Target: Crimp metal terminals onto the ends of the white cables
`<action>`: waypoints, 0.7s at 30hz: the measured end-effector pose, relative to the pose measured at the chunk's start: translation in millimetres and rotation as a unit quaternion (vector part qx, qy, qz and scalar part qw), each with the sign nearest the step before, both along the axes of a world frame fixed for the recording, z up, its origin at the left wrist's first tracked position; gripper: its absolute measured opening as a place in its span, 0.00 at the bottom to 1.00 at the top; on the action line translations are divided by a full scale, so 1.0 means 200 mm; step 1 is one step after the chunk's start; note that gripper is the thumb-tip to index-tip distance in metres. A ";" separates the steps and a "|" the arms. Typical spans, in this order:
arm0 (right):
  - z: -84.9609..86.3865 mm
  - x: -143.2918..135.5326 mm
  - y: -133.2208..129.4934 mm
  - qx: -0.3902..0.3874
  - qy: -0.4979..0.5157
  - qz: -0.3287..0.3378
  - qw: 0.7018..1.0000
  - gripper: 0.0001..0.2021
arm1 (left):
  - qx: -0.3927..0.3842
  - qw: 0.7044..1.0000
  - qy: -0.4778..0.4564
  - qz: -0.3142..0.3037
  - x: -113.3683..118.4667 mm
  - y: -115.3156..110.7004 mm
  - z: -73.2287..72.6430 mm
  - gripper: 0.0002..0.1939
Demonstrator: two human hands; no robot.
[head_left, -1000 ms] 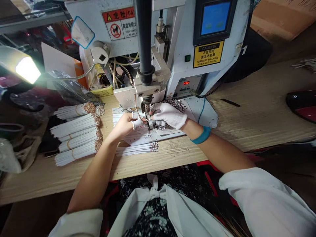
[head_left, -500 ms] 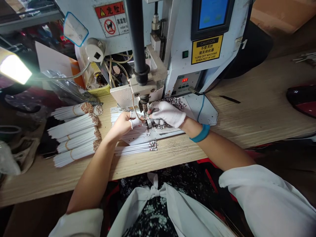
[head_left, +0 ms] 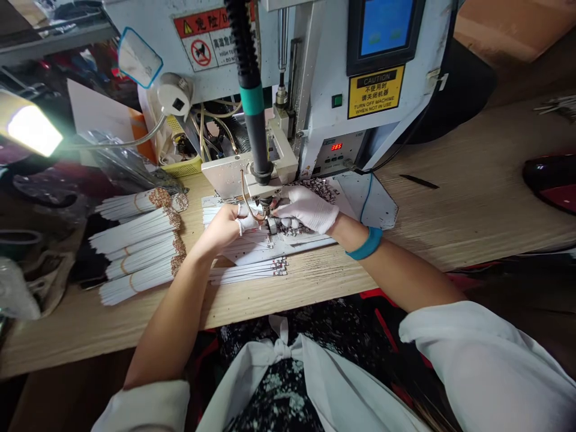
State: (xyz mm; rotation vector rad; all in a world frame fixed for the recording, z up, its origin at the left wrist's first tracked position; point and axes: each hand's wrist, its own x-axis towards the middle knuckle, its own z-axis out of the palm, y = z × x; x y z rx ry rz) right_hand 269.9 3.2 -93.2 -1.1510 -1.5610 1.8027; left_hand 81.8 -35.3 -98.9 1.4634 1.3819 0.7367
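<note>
My left hand, with white covers on some fingertips, is closed beside the machine's soldering head; what it pinches is too small to name. From the right, my white-gloved right hand reaches to the same spot, its fingertips pressed together under the head, partly hidden by it. A small metal block sits between the hands. White wires lie under and beside my left hand. Small metal-ended parts are heaped behind and under my right hand. A row of white wires with connectors lies nearer the table edge.
Tied bundles of white wires lie at the left, below a yellow basket. The machine stands behind my hands, with a lit lamp far left. A thin dark tool and a red-black object are at right.
The machine's head and dark tube have come down between my hands, showing a teal band and ribbed section. The red display reading has changed. My hands have hardly moved.
</note>
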 end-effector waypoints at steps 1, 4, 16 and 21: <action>0.00 0.00 0.00 -0.001 0.000 0.001 1.000 0.08 | 0.003 1.000 0.000 -0.003 0.00 0.00 0.00 0.14; 0.00 -0.01 -0.01 0.001 0.000 0.004 1.000 0.08 | -0.001 1.000 -0.007 -0.003 0.00 0.00 0.01 0.15; 0.10 0.10 -0.18 0.447 -0.195 0.123 0.864 0.10 | 0.021 1.000 -0.006 -0.008 -0.05 -0.02 -0.01 0.15; -0.08 -0.10 -0.38 0.593 -0.322 0.215 0.706 0.16 | 0.019 0.999 -0.047 -0.013 -0.06 -0.03 -0.01 0.14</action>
